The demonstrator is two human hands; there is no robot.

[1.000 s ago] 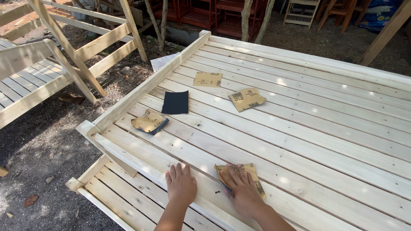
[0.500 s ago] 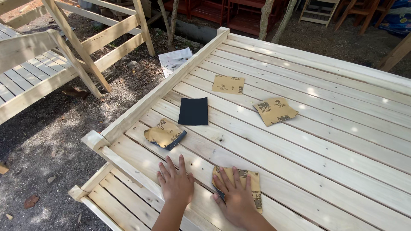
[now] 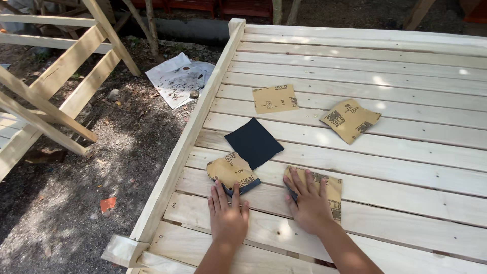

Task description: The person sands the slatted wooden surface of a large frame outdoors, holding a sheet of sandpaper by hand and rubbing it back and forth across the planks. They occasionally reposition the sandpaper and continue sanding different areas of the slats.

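**Hand and Sandpaper Positions on the Slatted Wooden Frame**

The right hand lies palm-down on a tan sandpaper sheet on a near slat of the pale wooden frame. The fingers are spread flat and pressed onto the sheet; nothing is pinched. The sheet shows beyond the fingertips on the far side and along the right side of the hand; its near left part is covered by the palm.

The left hand lies palm-down on the bare slat just to the left of the right hand, with a gap between the two. Its fingers are extended and slightly spread. The fingertips touch the near edge of a curled sandpaper sheet, tan side up with a dark edge folded over. This sheet lies directly on the far side of the fingertips.

Sandpaper count, five sheets in total:
- Under the right hand: one, tan side up.
- At the left fingertips: one, curled.
- A black sheet, dark side up, lying just beyond the curled sheet and overlapping its far corner.
- A flat tan sheet farther away, near the middle.
- A creased tan sheet to the far right.

Hand count: two, both of the same person.

Left of the frame, on the dirt ground, lie one dirty white paper and part of another wooden structure.
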